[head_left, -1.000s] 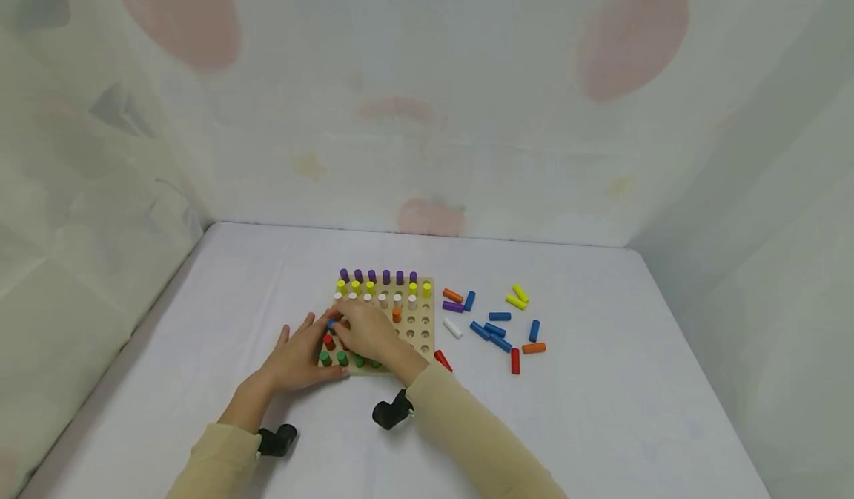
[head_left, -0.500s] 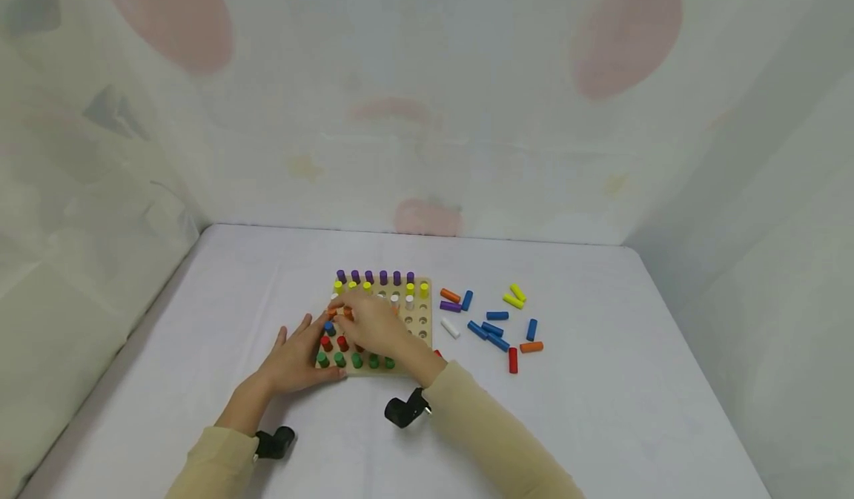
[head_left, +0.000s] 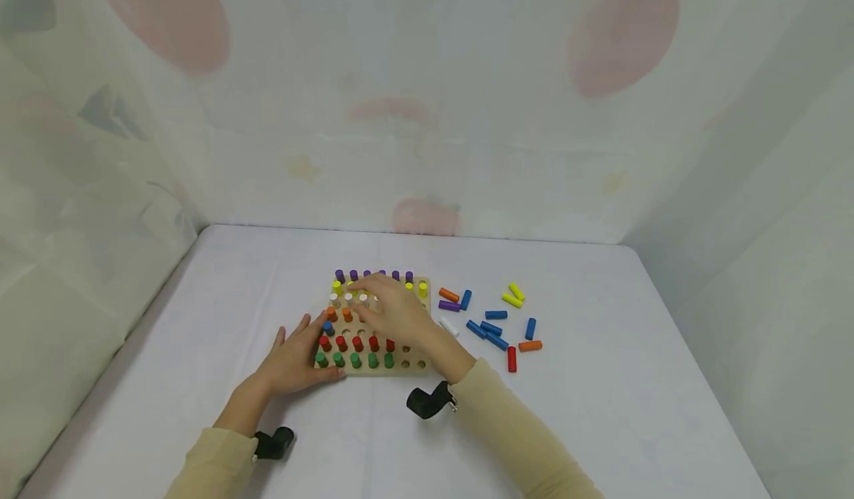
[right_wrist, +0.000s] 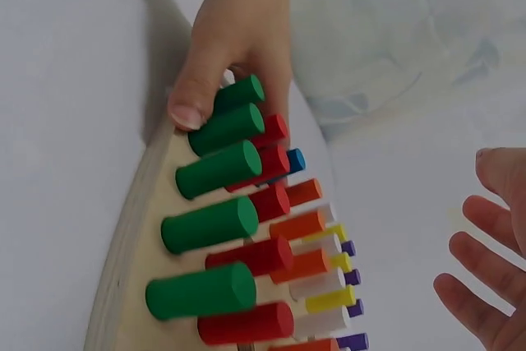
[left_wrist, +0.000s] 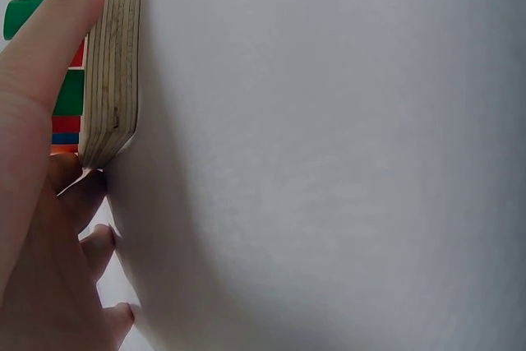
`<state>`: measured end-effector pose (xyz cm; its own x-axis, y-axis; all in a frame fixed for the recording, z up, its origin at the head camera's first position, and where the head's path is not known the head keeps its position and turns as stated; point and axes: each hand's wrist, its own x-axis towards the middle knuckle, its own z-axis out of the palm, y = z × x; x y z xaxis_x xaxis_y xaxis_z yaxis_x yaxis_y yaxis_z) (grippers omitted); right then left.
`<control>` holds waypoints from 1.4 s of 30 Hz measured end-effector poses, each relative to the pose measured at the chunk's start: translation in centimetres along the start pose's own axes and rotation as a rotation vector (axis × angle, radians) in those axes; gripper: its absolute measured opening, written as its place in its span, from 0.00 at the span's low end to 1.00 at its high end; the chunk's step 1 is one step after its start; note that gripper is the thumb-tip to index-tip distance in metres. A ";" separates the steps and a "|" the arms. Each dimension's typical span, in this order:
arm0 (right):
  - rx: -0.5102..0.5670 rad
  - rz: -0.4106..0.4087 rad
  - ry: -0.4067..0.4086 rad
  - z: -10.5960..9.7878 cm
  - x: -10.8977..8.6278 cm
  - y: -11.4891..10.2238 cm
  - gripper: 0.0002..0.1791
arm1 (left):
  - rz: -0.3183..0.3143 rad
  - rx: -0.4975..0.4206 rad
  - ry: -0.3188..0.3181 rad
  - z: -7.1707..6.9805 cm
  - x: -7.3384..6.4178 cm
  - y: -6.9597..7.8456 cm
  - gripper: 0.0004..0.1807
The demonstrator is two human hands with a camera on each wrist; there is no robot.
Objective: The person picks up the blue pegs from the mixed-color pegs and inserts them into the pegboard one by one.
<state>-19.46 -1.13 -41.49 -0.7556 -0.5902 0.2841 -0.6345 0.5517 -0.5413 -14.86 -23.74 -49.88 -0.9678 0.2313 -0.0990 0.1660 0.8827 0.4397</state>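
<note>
A wooden pegboard [head_left: 414, 372] carries rows of green [head_left: 356, 359], red [head_left: 357, 343], orange [head_left: 347, 314], white, yellow and purple pegs. One blue peg [head_left: 328, 328] stands at the left end of its row. My left hand [head_left: 290, 358] holds the board's near left corner, its thumb on the front edge [left_wrist: 115, 63] and the other fingers along the left side. Over the board's middle hovers my right hand [head_left: 394, 310], fingers apart with nothing between them; it hides some pegs and holes. The right wrist view shows its spread fingers [right_wrist: 485, 260] beside the pegs.
Loose pegs lie on the white table right of the board: several blue ones [head_left: 496, 341], two yellow [head_left: 512, 300], two orange [head_left: 449, 294], a purple [head_left: 449, 306], a white [head_left: 448, 326] and a red [head_left: 511, 359]. A patterned cloth [head_left: 427, 165] hangs behind the table.
My right hand has let go of the blue peg at the board's left side, then risen and moved right. The left hand has stayed at the corner.
</note>
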 end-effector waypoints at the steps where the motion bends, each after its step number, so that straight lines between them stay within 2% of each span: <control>1: 0.007 -0.008 0.005 -0.1 -0.1 0.3 0.20 | 0.000 -0.001 0.001 0.0 0.0 0.0 0.63; 7: 0.037 -0.098 0.073 -1.0 -0.6 2.1 0.24 | -0.002 -0.008 -0.001 -0.1 0.0 0.0 0.63; 12: 0.060 -0.091 0.122 -1.8 -1.2 3.5 0.27 | -0.006 -0.012 -0.010 -0.2 0.0 0.1 0.62; 19: 0.060 0.026 0.132 -2.7 -2.2 5.8 0.33 | -0.005 -0.022 -0.013 -0.2 0.0 0.2 0.62; 25: 0.067 0.058 0.134 -3.1 -3.1 8.3 0.36 | -0.006 -0.018 -0.014 -0.2 -0.1 0.2 0.62; 35: 0.051 0.163 0.132 -3.8 -4.2 11.6 0.36 | -0.005 -0.026 -0.004 -0.2 0.1 0.2 0.62; 42: 0.056 0.241 0.096 -3.9 -5.2 13.5 0.37 | 0.005 -0.022 0.001 0.1 0.1 0.0 0.64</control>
<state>-24.73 11.75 -47.18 -0.8975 -0.3857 0.2138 -0.4263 0.6345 -0.6448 -14.92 -23.71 -50.01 -0.9672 0.2353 -0.0956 0.1668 0.8721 0.4599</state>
